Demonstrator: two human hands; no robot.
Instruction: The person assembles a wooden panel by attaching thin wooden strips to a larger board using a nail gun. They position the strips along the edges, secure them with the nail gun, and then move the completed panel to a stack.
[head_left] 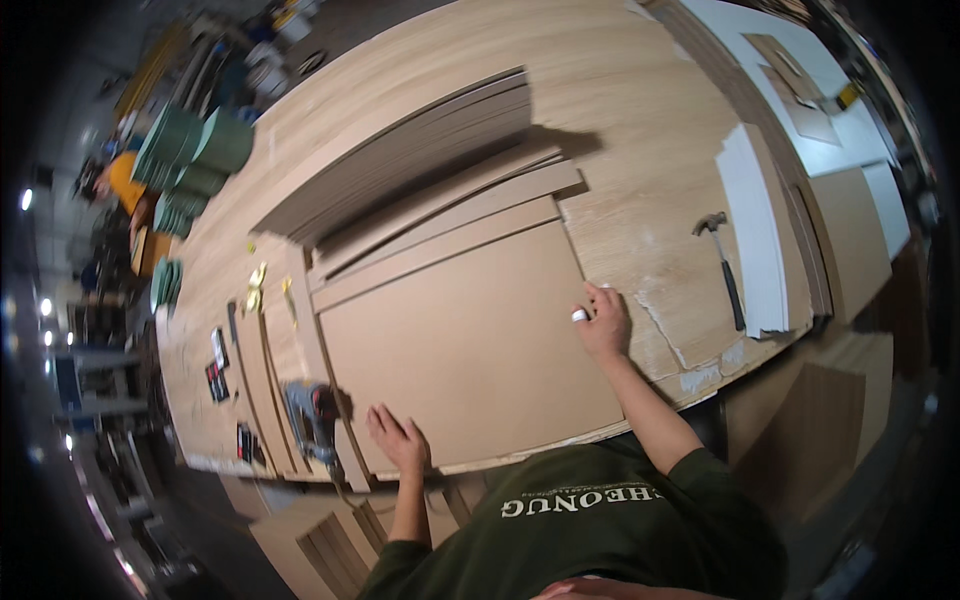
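A large flat tan board (470, 340) lies on the wooden worktable in front of me. My left hand (400, 440) rests near its lower left corner, fingers stretched out and holding nothing. At the board's right edge lies my right hand (606, 322), its fingers over the edge; a white band wraps one finger. Whether these fingers press on the board or only touch it is hard to see. Along the far edge runs a narrow strip (440, 250), with more loose strips behind it. Left of my left hand, a grey power drill (312, 415) lies beside long narrow strips.
Beyond the strips stands a row of upright boards (410, 150). A claw hammer (722, 265) lies to the right, beside white sheets (757, 235). Small dark boxes (217, 380) sit at the left edge. Green containers (190, 145) and another person (125, 182) are farther left.
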